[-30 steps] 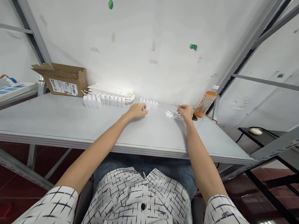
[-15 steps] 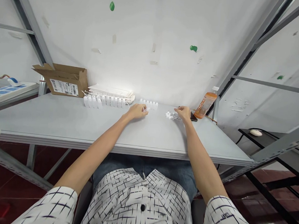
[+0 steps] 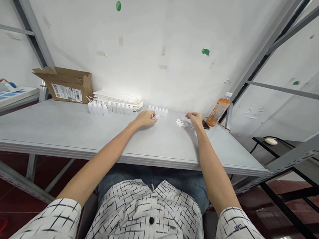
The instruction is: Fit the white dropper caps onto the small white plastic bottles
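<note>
My left hand [image 3: 146,118] is closed on a small white bottle [image 3: 154,116] near the middle of the grey table. Just behind it stands a short row of small white bottles [image 3: 161,112]. Farther left, several more white bottles [image 3: 97,109] stand upright in rows. My right hand [image 3: 194,119] has its thumb and fingers pinched together above the table; whatever is between them is too small to make out. Beside and below it lies a little heap of white pieces with thin wire-like parts [image 3: 180,122].
An open cardboard box [image 3: 70,85] and a stack of white sheets [image 3: 119,96] sit at the back left. An orange drink bottle [image 3: 218,110] leans at the back right beside a dark phone [image 3: 205,125]. Metal posts rise at both sides.
The whole view has shifted very slightly. Both hands keep nearly the same place and pose.
</note>
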The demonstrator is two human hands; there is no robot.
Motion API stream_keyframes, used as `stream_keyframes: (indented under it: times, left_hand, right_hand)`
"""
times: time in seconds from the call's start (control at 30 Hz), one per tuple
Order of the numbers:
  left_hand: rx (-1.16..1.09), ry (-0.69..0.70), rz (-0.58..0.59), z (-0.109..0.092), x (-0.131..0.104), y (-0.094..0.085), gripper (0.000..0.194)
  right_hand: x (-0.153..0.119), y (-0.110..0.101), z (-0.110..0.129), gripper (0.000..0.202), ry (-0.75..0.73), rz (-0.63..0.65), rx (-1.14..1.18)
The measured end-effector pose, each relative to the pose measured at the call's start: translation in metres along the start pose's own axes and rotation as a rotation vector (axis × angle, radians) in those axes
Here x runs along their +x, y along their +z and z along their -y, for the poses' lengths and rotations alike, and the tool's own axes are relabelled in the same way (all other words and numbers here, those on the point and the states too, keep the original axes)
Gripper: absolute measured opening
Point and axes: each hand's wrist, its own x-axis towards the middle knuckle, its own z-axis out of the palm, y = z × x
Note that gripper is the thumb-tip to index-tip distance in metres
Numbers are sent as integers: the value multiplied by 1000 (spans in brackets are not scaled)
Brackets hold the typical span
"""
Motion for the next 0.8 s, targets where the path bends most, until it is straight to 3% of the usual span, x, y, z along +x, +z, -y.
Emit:
stream_keyframes:
  times: [0.2, 0.67, 0.8]
  left_hand:
    - [3, 3, 2, 1, 1, 1, 32]
    - [-2, 11, -7, 2, 1, 1, 32]
    - [6, 3, 7, 1, 1, 1, 33]
  right_hand:
    - [-4, -2, 12, 9, 116, -10, 278]
    - [-10, -2, 12, 4, 134, -52, 243]
    - [-12, -2, 16, 6, 132, -30, 340]
